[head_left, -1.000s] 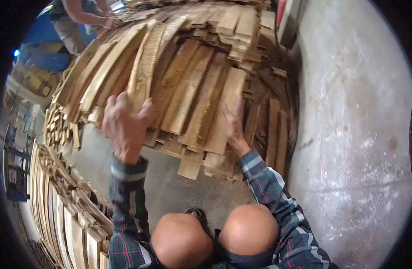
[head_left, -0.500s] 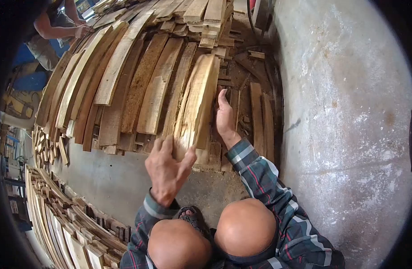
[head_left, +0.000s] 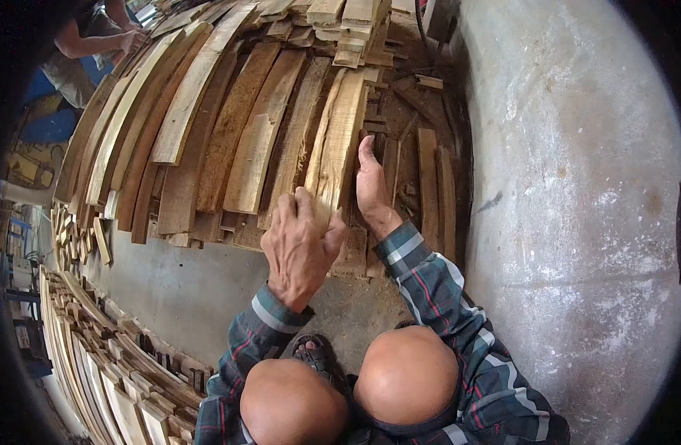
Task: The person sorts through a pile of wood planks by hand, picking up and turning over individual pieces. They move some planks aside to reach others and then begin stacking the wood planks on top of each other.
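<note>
Closest to cam: 2 bare knees, w/ a dark sandal on a foot btwn them, on concrete floor. Plaid sleeves run fwd either side. L hand is grasping the near end of a light, rough-sawn plank, fingers over the top, thumb on its R side. R hand is unclenched, thumb up, palm facing the plank's R edge; can't tell if it's touching. Plank points away from the body, over the R part of the top row; can't tell if its near end is lifted. Brown boards lie side by side to its L. A 2nd board stack sits lower L. R of R hand: narrow boards, lower down, nr a stained wall. Farther: a higher pile of boards; top L, another person, hands at the far boards.
</note>
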Tool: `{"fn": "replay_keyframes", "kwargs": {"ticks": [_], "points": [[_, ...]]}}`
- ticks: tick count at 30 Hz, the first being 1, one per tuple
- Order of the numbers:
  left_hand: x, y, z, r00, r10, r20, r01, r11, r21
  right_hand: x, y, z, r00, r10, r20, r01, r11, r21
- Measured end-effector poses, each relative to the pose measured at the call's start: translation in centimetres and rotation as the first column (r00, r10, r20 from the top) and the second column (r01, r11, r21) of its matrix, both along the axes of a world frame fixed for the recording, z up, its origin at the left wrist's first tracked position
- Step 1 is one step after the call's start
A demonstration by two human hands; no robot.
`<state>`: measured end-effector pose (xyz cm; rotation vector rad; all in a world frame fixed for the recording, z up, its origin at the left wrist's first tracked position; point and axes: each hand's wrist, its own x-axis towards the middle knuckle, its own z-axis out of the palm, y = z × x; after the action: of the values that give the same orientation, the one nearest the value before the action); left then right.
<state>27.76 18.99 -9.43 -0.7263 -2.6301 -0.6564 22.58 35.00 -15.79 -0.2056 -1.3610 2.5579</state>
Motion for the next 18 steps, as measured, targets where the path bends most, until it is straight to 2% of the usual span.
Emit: {"fn": "replay_keyframes", "kwargs": {"ticks": [1, 4, 7, 10, 13, 14, 16, 18], "points": [[-0.2, 0.3, -0.2, 1.000, 0.007, -0.025, -0.008, 1.000, -0.026, 0.0, -0.1, 0.4, 1.000, 0.021, 0.023, -0.020, 0.998, -0.053], [0.0, 1.3, -0.9, 0.999, 0.034, -0.041, -0.037, 0.997, -0.074, -0.8, 0.0, -0.4, 1.000, 0.022, 0.009, -0.022, 0.999, 0.031], [0.2, 1.3, -1.2, 0.997, 0.048, -0.064, -0.055, 0.993, -0.103, -1.7, -0.2, -0.8, 0.988, -0.144, 0.059, 0.106, 0.900, 0.424], [0.3, 0.8, -1.0, 0.996, 0.046, -0.074, -0.054, 0.993, -0.102, -2.7, -1.0, -1.1, 0.953, -0.300, 0.042, 0.170, 0.643, 0.747], [0.1, 0.7, -0.8, 0.990, 0.011, -0.139, -0.029, 0.991, -0.130, -2.4, -0.7, -0.7, 0.971, -0.238, -0.026, 0.186, 0.683, 0.707], [0.1, 0.7, -0.1, 0.989, 0.013, -0.148, -0.035, 0.989, -0.146, -2.5, -0.3, -0.9, 0.978, -0.206, 0.018, 0.128, 0.672, 0.730], [0.0, 0.2, 1.3, 0.993, 0.003, -0.118, -0.022, 0.987, -0.158, -1.9, 0.8, -1.4, 0.975, -0.216, -0.054, 0.212, 0.823, 0.527], [-1.0, -1.3, 3.2, 0.963, 0.059, -0.264, -0.081, 0.994, -0.075, -1.7, 1.0, -1.7, 0.969, -0.208, -0.132, 0.237, 0.934, 0.268]]}}
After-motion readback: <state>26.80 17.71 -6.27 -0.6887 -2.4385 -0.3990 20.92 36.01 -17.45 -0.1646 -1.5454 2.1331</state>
